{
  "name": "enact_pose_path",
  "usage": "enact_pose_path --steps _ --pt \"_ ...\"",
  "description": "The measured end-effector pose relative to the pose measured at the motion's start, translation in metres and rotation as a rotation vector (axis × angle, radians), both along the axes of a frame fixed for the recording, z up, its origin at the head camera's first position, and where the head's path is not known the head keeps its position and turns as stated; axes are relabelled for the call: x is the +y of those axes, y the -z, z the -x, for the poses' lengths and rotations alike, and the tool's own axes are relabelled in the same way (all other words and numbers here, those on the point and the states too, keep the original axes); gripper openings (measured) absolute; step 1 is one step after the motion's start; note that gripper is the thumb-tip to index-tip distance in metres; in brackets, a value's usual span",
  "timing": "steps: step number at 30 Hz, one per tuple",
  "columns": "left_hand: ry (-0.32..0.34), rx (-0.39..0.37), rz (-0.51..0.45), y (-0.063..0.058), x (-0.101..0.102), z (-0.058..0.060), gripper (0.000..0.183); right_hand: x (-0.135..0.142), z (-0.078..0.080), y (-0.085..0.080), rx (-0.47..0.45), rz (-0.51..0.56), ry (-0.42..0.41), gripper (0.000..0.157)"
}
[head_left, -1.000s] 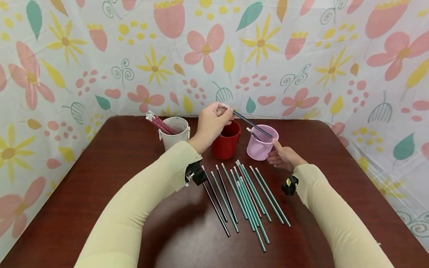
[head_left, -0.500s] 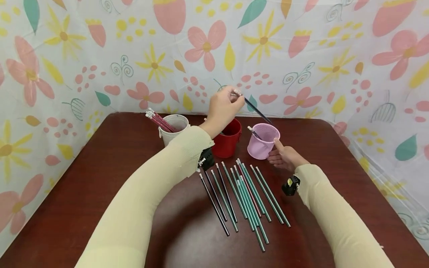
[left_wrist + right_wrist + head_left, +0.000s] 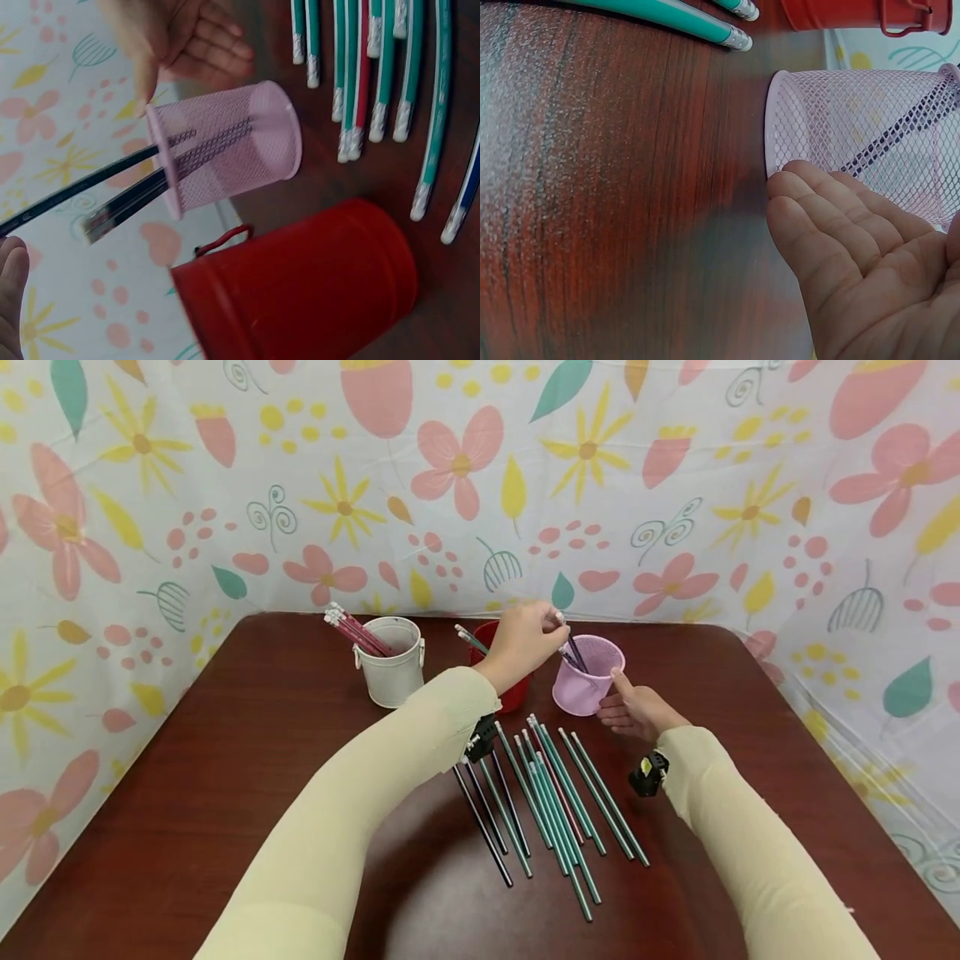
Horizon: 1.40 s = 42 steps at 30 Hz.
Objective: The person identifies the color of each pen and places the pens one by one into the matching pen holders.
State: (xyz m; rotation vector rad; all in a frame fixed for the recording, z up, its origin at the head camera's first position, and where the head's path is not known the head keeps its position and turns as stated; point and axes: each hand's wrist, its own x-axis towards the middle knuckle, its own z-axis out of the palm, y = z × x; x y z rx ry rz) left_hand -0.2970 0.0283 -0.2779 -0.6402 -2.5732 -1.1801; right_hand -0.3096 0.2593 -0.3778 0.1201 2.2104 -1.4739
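My left hand (image 3: 522, 639) pinches a dark pencil (image 3: 82, 184) near its eraser end, above and left of the pink mesh cup (image 3: 577, 697). In the left wrist view the pencil's lower end slants inside the cup, beside other dark pencils (image 3: 135, 199) leaning on the rim. On the cup's right side, my right hand (image 3: 637, 713) has its thumb at the rim and its fingers fairly straight along the wall, palm up in the right wrist view. Green, dark and red pencils (image 3: 555, 810) lie in a loose row in front.
Behind my left forearm stands a red bucket (image 3: 300, 285) with green pencils (image 3: 472, 640) in it. Further left, a white bucket (image 3: 393, 681) holds dark red pencils (image 3: 356, 631). A flowered cloth (image 3: 300, 485) hangs behind the brown table (image 3: 225, 735).
My left hand rose with the pencil, lifting it clear of the pink cup, then came down to the right with its lower end back inside. My right hand stayed at the cup.
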Motion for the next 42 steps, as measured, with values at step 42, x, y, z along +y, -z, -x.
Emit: enact_pose_path --steps 42 --pt "0.192 -0.488 0.284 0.03 -0.054 -0.014 0.048 -0.003 0.0 0.001 -0.006 -0.003 -0.007 0.092"
